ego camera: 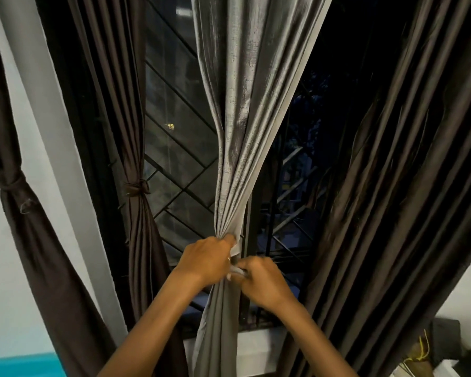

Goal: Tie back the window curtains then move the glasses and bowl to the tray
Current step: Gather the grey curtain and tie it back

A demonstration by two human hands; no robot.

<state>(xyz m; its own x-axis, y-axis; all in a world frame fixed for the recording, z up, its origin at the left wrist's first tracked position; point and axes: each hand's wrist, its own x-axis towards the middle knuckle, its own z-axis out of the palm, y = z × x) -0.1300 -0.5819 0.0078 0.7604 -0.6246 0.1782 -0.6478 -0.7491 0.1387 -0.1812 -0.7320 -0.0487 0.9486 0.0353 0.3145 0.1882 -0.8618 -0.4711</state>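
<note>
Pinches tie strip (237,271) in curled right hand (259,281) fingers | clamps left hand (207,258) round bunched grey curtain (239,131) mid-window, holding folds for knotting (not yet knotted) | flanked by 2 tied brown curtains (136,208) left, 1 loose brown curtain (392,186) right

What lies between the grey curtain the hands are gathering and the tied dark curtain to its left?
Only window glass and a diagonal metal grille, seen in the head view. The grey curtain and tied dark curtain hang apart.

Night-dark window (174,118), diagonal grille (180,186); white wall (0,254).
</note>
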